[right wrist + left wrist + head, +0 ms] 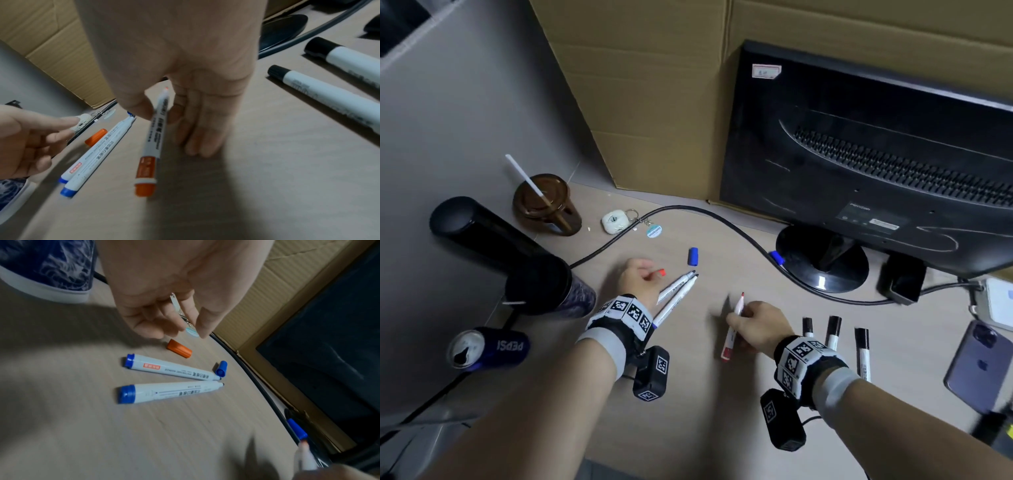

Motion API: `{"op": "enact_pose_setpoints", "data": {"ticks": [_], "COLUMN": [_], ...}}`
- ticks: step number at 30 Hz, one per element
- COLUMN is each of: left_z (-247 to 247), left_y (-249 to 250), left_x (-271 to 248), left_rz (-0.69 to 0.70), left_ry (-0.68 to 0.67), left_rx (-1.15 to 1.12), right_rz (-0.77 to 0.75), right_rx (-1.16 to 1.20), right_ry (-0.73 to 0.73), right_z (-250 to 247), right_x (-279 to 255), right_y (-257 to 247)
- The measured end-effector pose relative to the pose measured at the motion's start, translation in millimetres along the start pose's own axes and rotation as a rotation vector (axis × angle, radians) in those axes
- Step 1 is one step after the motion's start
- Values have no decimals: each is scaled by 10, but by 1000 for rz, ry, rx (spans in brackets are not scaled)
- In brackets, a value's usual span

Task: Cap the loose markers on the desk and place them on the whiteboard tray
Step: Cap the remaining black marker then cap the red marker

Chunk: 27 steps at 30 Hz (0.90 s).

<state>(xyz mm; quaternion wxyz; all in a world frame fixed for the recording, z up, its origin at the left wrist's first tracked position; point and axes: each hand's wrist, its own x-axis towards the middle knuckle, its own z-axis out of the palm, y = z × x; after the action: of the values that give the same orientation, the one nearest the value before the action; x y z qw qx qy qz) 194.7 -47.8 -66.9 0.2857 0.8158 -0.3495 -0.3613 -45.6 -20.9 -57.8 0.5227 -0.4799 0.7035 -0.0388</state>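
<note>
Right hand (pixel 758 329): thumb and forefinger pinch the red marker (pixel 153 138) mid-barrel, its bare tip up and away, its red end just above the desk (pixel 688 394); the other fingers point down onto the wood.
Left hand (pixel 638 279): hovers over the orange cap (pixel 179 348) with fingers loosely bent and apart, holding nothing; the cap lies on the desk just beyond the fingertips.
Blue markers (pixel 172 367): two smooth white plastic barrels with blue ends, uncapped, flat on the desk, tips nearly meeting in a narrow V, between the two hands.
Blue caps (pixel 693 256): one short ribbed cylinder lies past the marker tips; a second (pixel 777 257) sits against the cable by the monitor's foot.
Black markers (pixel 834 332): three capped, side by side, right of the right hand.
Desk: pale wood grain, matte.
Cable (pixel 722 219): black, curves across the desk beyond the caps.
Around: glossy black monitor (pixel 876 154), corrugated cardboard (pixel 654 85) behind, Pepsi can (pixel 489 347) and brown lidded cup (pixel 544 205) at left, phone (pixel 979 370) at right.
</note>
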Motion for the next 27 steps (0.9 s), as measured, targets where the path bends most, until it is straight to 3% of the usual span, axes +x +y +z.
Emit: {"op": "enact_pose_setpoints", "data": {"ticks": [4,7,13,20,24,27], "left_z": [24,45,50,-37,-64,-144], "left_y": [-44,-33,-6,157,284,366], "left_x": [178,250,296,153,52,-59], "left_rz": [13,-52,-62,-88,28,74], "left_ry": [37,3,-54,-65,-105,-155], "left_rx": [188,296,396,186,3,25], "right_rz": [-96,-149,-149,-169,-194,-226], "right_rx": [93,175,229,264,278,253], "right_ry": [13,-10,-41,-49,-55,-47], "right_z": [37,61,72,-8,-83,-162], "right_x": [93,135,184,165,75,-34], "right_y": [-73,-118,-123,-74,-136,-188]}}
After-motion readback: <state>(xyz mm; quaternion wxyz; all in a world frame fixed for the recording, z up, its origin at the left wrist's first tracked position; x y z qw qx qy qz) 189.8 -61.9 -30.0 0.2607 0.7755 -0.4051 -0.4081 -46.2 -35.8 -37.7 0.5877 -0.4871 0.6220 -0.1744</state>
